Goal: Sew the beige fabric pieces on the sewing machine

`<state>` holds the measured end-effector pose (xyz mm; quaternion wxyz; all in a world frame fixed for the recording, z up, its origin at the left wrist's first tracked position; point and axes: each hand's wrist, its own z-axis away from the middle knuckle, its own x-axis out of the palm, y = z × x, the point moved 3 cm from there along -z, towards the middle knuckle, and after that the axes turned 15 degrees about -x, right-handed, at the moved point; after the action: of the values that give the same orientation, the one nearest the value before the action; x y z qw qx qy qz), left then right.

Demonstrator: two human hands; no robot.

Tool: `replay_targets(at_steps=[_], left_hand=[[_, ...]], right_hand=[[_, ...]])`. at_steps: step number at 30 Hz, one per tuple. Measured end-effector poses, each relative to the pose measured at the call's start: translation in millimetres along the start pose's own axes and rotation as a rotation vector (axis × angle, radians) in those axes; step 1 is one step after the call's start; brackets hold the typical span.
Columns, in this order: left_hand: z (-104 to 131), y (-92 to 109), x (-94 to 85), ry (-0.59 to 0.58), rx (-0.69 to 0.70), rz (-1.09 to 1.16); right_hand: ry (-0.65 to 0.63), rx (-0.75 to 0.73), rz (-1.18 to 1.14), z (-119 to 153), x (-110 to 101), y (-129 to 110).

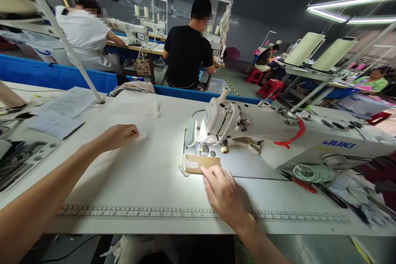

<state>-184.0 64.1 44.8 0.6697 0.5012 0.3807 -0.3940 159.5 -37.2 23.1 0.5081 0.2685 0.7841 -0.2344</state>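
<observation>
My right hand (pixel 221 187) rests on the table's sewing area, its curled fingers pressing the near edge of a flat brown piece (pixel 212 161). A small whitish patch (pixel 192 164) lies on the left part of that piece. Just beyond stands the white sewing machine (pixel 213 117), its needle area lit above the metal plate (pixel 241 165). The piece lies in front of the presser foot; whether it reaches under it, I cannot tell. Over the table to the left, my left hand (pixel 122 136) is closed, with a faint white scrap (pixel 142 135) by its fingertips, too blurred to name.
A printed ruler scale (pixel 161 213) runs along the table's front. Scissors (pixel 300 182) and a green coil (pixel 314 173) lie at right. Papers (pixel 58 121) and a grey tray (pixel 34 159) are at left. Thread cones (pixel 334 53) stand behind. Other people (pixel 188 49) sit farther back.
</observation>
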Motion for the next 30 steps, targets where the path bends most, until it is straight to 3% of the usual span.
replay_targets(at_steps=[3,6,10,13,15,18,22,30], left_hand=[[17,17,-3.2,-0.143,0.048,0.263],[42,57,1.7,-0.364,0.153,0.257],[66,124,27.3,-0.491,0.366,0.172],[62,152,54.7,-0.536,0.389,0.309],[52,157,70.7,-0.558,0.343,0.355],[38,151,83.0,-0.454,0.303,0.265],[31,145,86.5,-0.358,0.292,0.164],[27,146,87.5,-0.424,0.229,0.138]], right_hand=[[-0.059,-0.049,0.056,-7,2,-4],[-0.079,-0.126,0.139,-15,2,-3],[-0.073,-0.176,0.202,-21,2,-2],[-0.072,-0.167,0.192,-21,3,-3],[-0.064,-0.159,0.168,-20,3,-2],[-0.052,-0.167,0.134,-19,3,0],[-0.038,-0.175,0.112,-19,4,2],[-0.009,-0.137,0.055,-15,2,8]])
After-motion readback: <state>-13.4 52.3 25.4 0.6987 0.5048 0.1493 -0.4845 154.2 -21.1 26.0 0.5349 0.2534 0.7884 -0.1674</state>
